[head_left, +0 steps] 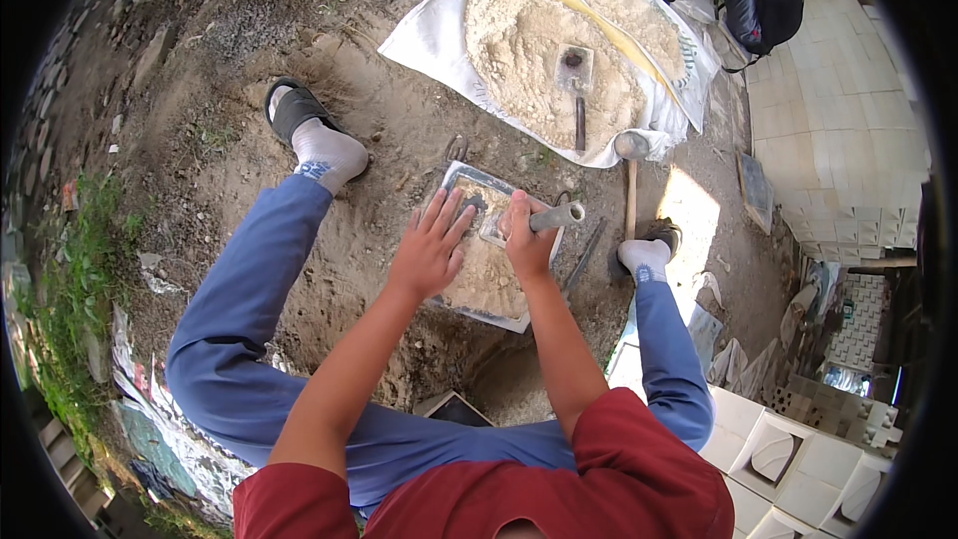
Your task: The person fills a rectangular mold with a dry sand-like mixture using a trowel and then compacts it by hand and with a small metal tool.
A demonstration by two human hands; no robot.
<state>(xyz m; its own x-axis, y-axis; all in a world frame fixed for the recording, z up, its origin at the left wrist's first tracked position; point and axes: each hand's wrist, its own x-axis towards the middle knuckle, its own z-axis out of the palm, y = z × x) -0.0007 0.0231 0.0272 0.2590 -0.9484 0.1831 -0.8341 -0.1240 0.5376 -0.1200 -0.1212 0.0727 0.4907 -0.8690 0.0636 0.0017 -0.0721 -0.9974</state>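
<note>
A rectangular metal mould (511, 322) filled with pale sandy powder (484, 279) lies on the ground between my feet. My left hand (431, 248) rests flat over its left side, fingers spread. Near those fingertips a dark, patterned metal piece (475, 203) shows at the far end. My right hand (526, 235) is closed on a flat-plated hand tool with a grey pipe handle (559, 216), whose hollow end points right. The tool's plate lies over the mould's right side, partly hidden by my hand.
Beyond the mould, white sacks (424, 38) bear heaps of pale powder (509, 35), with a dark-handled plate tool (580, 122) on one. A mallet (632, 148) stands by my right foot, near a thin metal bar (585, 256). Stacked pale blocks (828, 110) line the right; a person (748, 0) sits far right.
</note>
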